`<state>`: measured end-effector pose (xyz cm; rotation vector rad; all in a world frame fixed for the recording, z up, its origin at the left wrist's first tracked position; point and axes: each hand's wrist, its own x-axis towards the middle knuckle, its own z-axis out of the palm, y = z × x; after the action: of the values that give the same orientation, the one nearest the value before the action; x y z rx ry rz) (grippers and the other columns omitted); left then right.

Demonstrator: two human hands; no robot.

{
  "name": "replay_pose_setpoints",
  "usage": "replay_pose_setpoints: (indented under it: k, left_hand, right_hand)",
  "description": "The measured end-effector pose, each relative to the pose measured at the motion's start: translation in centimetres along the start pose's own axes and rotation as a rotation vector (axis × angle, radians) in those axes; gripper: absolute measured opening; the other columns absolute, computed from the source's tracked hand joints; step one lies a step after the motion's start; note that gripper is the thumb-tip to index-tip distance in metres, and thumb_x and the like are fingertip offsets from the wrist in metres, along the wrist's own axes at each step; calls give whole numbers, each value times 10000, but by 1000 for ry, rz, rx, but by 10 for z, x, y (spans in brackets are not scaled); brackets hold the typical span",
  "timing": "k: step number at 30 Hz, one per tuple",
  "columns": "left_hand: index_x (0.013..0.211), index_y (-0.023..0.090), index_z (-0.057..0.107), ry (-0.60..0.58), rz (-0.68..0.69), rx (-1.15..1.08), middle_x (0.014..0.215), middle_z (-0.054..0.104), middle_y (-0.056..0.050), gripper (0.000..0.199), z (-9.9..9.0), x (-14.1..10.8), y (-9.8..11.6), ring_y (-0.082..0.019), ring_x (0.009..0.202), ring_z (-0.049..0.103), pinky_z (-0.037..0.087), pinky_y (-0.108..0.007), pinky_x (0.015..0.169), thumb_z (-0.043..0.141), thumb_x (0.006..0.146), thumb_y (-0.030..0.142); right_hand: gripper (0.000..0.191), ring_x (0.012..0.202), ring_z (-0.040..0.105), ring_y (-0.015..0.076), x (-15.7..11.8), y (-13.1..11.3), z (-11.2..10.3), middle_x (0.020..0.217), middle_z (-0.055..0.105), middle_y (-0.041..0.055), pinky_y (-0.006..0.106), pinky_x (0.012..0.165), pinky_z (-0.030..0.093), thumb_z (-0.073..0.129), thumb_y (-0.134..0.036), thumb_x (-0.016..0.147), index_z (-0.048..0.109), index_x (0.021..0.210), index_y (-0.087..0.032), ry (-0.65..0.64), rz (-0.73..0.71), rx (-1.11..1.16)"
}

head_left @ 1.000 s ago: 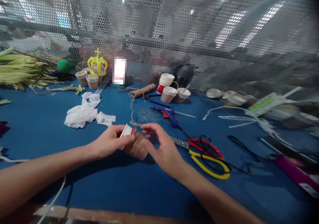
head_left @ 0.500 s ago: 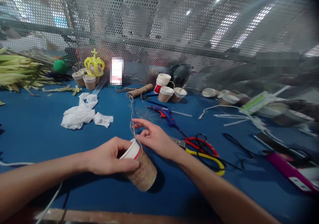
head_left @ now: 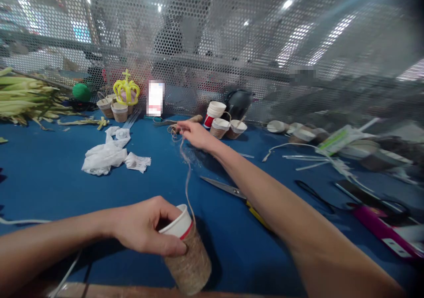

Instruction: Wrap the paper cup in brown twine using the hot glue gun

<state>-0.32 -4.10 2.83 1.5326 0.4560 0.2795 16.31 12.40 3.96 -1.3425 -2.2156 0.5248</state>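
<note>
My left hand (head_left: 145, 229) grips the rim of a paper cup (head_left: 191, 265), thumb outside and fingers inside. The cup leans near the table's front edge; brown twine is wrapped round its body, leaving a white and red band at the rim. From the rim a loose strand of twine (head_left: 188, 178) runs away to my right hand (head_left: 197, 135), whose fingers are closed on it beside the twine spool (head_left: 198, 118). My right hand partly covers that spool. Scissors (head_left: 228, 188) lie under my right forearm, their yellow handle partly hidden.
Crumpled white cloth (head_left: 104, 156) lies at the left. Along the back stand stacked paper cups (head_left: 217, 108), small wrapped buckets (head_left: 219, 127), a yellow crown (head_left: 126, 88) and a bright phone screen (head_left: 155, 98). Clear sticks (head_left: 304, 158) and a purple device (head_left: 377, 227) lie at right.
My right hand has moved from beside the cup to the spool, and the strand now stretches between them. My left hand and the cup have shifted slightly nearer. My right arm now hides the glue gun.
</note>
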Motion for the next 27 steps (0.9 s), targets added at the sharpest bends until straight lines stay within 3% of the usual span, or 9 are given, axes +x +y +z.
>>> replay_pose_setpoints:
  k: [4, 7, 10, 13, 17, 19, 22, 27]
  left_hand:
    - [848, 87, 645, 75, -32, -108, 700, 571, -32, 267, -5, 4, -5, -114, 605, 472, 402, -221, 601, 576, 736, 320]
    - [798, 93, 634, 247, -24, -213, 645, 543, -5, 277, -9, 9, -12, -88, 564, 447, 360, -186, 549, 617, 695, 350]
    - [753, 99, 618, 463, -19, -332, 634, 553, 0, 267, -13, 14, -18, -84, 563, 464, 355, -182, 558, 653, 653, 344]
    - [724, 98, 608, 602, -15, -441, 643, 570, -9, 257, -16, 18, -21, -90, 564, 488, 365, -191, 562, 662, 634, 332]
    - [701, 99, 598, 702, 3, -499, 615, 560, -1, 226, -20, 22, -23, -85, 535, 480, 361, -190, 535, 631, 654, 318]
    - [690, 103, 594, 715, 30, -472, 596, 549, 10, 214, -21, 22, -25, -79, 521, 464, 352, -187, 523, 607, 676, 316]
    - [712, 105, 608, 709, 41, -395, 598, 554, 11, 218, -20, 22, -26, -86, 528, 460, 351, -193, 527, 564, 714, 319]
    - [718, 103, 634, 732, -7, -353, 626, 590, 2, 230, -16, 22, -25, -102, 560, 478, 362, -198, 543, 527, 723, 306]
  right_hand:
    - [337, 1082, 488, 190, 32, -11, -7, 1196, 516, 115, 394, 902, 386, 409, -105, 853, 443, 1188, -121, 90, 20, -125]
    - [270, 1007, 525, 207, 40, -24, -2, 1130, 543, 76, 443, 852, 406, 500, -246, 837, 518, 1089, -152, 24, 15, -217]
    - [218, 944, 558, 214, 32, -37, 2, 1006, 615, 89, 399, 841, 403, 568, -184, 775, 590, 988, -142, -68, -8, -280]
    - [214, 919, 570, 234, 5, -49, -6, 938, 645, 119, 361, 819, 393, 525, -158, 776, 604, 971, -119, -59, -39, -294]
    - [326, 660, 599, 151, -54, -60, -20, 718, 660, 50, 264, 622, 437, 379, -340, 861, 618, 751, -147, -119, -63, -220]
    - [302, 684, 597, 146, -84, -61, -21, 761, 661, 45, 256, 624, 438, 389, -338, 856, 614, 774, -153, -198, -31, -95]
    - [283, 876, 582, 176, -118, -56, -13, 1000, 631, 72, 292, 754, 434, 500, -351, 798, 581, 989, -158, -220, 1, 10]
    - [395, 960, 553, 206, -139, -47, 1, 1074, 599, 78, 348, 823, 413, 620, -297, 713, 533, 1082, -186, -235, 22, 67]
